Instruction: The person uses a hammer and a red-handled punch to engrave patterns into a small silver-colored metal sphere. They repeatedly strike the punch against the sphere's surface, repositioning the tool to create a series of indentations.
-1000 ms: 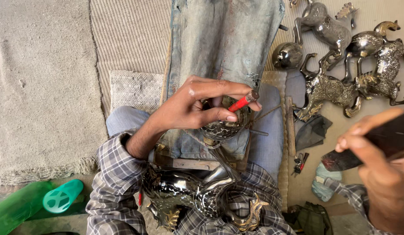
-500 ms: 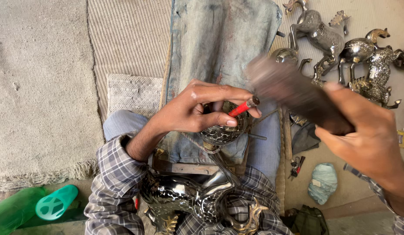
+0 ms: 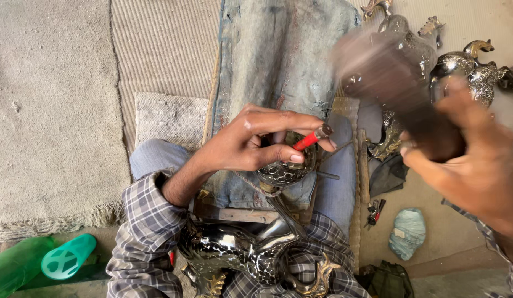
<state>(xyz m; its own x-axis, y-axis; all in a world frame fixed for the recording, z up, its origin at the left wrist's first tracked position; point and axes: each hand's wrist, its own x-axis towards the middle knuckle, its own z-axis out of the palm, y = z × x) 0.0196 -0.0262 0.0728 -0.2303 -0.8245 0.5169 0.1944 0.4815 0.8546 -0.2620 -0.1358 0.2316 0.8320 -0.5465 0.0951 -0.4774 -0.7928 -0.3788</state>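
Two hands (image 3: 251, 144), one red-handled chisel (image 3: 309, 138), one hammer (image 3: 400, 83), one green bottle (image 3: 24, 267).

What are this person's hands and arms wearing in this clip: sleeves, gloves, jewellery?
Both hands are bare, with no gloves, rings or watch visible. The left hand comes out of a grey-and-white plaid shirt sleeve, cuff pushed back above the wrist. The right hand is motion-blurred; a strip of matching plaid shows at its forearm.

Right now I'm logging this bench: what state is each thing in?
Left hand: pinching the red-handled punch against the metal figure.
Right hand: raised, gripping a motion-blurred mallet.
Finished figurines: lying on the floor.
Green bottle: on its side.
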